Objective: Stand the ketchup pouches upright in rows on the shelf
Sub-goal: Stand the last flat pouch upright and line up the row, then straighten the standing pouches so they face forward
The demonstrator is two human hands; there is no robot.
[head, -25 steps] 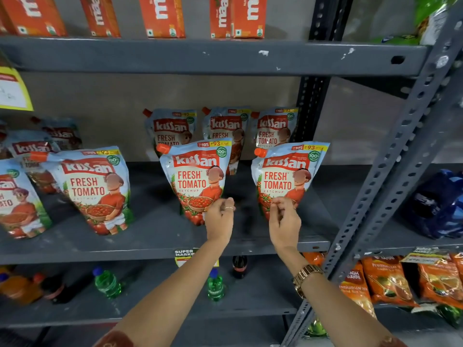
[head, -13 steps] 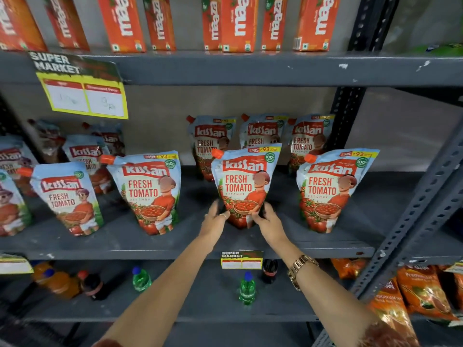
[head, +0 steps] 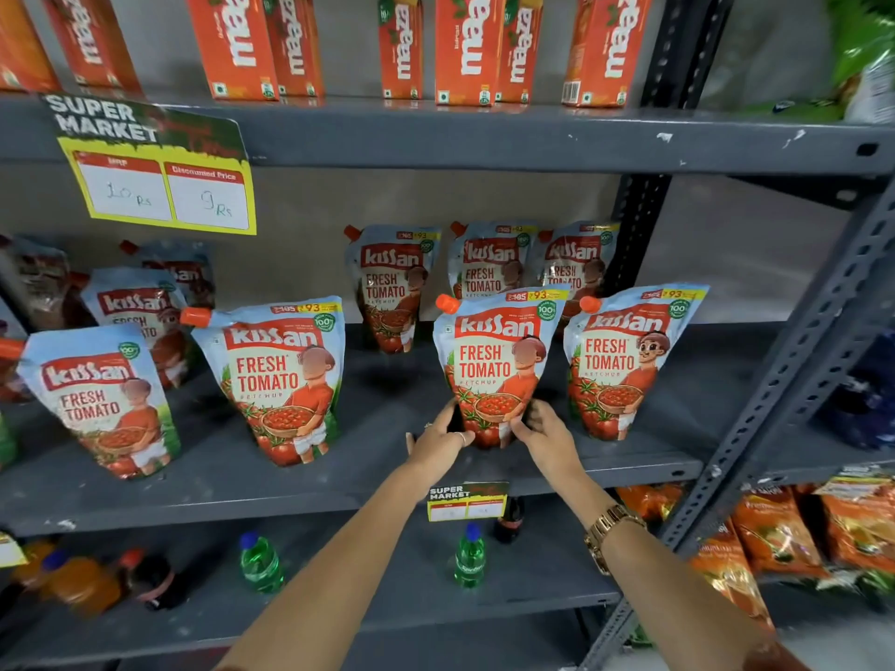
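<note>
upright ketchup pouch [head: 496, 360] stands between left hand [head: 438, 440] and right hand [head: 545, 435], both grasping its base.

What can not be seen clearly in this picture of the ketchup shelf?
- Head view: base of the held pouch, covered by the left hand and right hand; the grip there is unclear.
- Head view: back-row pouches, partly hidden by the front row.
- Head view: leftmost pouches, blurred and cut by the frame edge.
- Head view: small price label, print too small.
</note>
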